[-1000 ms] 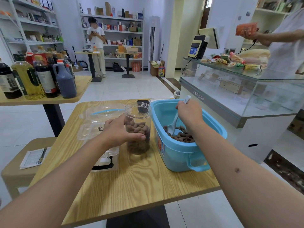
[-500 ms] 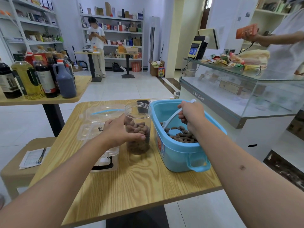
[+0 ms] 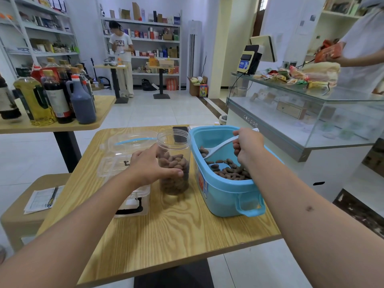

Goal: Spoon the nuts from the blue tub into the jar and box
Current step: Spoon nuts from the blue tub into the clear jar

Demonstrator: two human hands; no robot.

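Head view: left hand (image 3: 148, 166) is gripping the clear jar (image 3: 174, 163), roughly half full of nuts, standing upright on the bench (image 3: 176, 225) just beside the blue tub (image 3: 224, 190). Right hand (image 3: 247, 148) is gripping the white spoon (image 3: 218, 148), bowl sitting low inside the tub over the remaining nuts (image 3: 230, 169). Clear box (image 3: 126, 163) is lying open to the left of the jar, looking empty. Risk: an overloaded or tilted spoon crossing the tub rim is likely dropping nuts onto the bench; narrow jar mouth is making misses easy
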